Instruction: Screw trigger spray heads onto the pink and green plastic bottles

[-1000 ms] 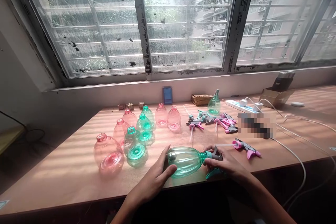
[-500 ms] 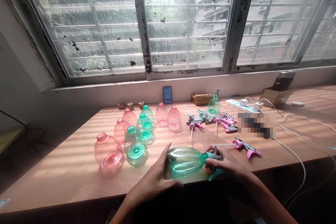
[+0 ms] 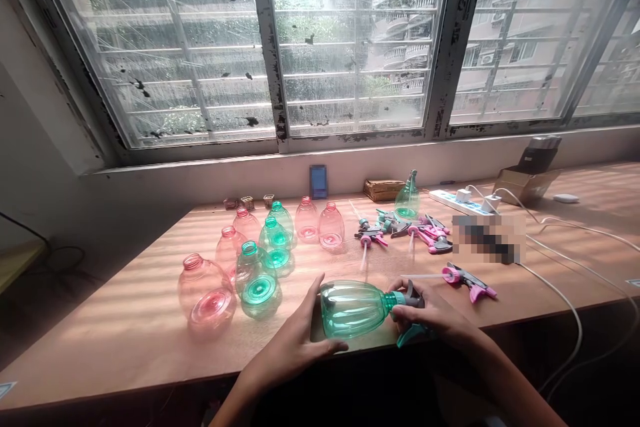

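Observation:
A clear green spray bottle (image 3: 354, 310) lies sideways between my hands at the table's front edge, its neck to the right. My left hand (image 3: 305, 330) cups its base, thumb and fingers curved around the end. With my right hand (image 3: 430, 310) I grip the grey and teal spray head (image 3: 407, 300) at the bottle's neck; part of the head is hidden by the fingers. Just beyond the right hand lies a pink and grey spray head (image 3: 470, 281) with a thin tube. To the left stand open green bottles (image 3: 257, 280) and pink bottles (image 3: 207, 293).
Several pink and teal spray heads (image 3: 425, 233) lie in a heap farther back. Behind them stands a green bottle with its head fitted (image 3: 407, 197). A white power strip (image 3: 460, 201) with cables, a cardboard box (image 3: 525, 183) and a blurred dark object (image 3: 487, 240) occupy the right side.
Almost nothing differs. Both hands keep the same hold on the green spray bottle, and the whole view has shifted very slightly.

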The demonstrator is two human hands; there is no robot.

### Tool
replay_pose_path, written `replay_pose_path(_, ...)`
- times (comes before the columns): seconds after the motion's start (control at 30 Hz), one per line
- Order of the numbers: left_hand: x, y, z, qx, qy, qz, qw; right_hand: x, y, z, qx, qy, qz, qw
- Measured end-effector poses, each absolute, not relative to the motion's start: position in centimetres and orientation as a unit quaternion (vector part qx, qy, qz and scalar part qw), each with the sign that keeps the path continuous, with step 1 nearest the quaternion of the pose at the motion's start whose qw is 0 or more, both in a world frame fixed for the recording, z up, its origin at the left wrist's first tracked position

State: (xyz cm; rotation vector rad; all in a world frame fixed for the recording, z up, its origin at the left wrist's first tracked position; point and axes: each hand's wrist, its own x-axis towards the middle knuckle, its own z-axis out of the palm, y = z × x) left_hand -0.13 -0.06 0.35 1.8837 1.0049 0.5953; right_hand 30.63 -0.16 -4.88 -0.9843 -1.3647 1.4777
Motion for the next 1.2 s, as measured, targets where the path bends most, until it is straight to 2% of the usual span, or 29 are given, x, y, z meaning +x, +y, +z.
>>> replay_pose_path(0.6, -0.1, -0.3, 0.9, 0.756, 0.419, 0.239, 0.443, 30.5, -0.5, -4.2, -0.403, -0.55, 0.593, 0.429)
replay_pose_path(0.93, -0.1, -0.3, 0.4, 0.77, 0.377, 0.273, 0.436, 30.4, -0.7, -4.0, -0.403, -0.545, 0.594, 0.433)
replay_pose_path(1.2, -0.2, 0.3, -0.1, 0.734, 0.389, 0.273, 0.486, 29.9, -1.1, -2.9, -0.413, -0.559, 0.589, 0.413)
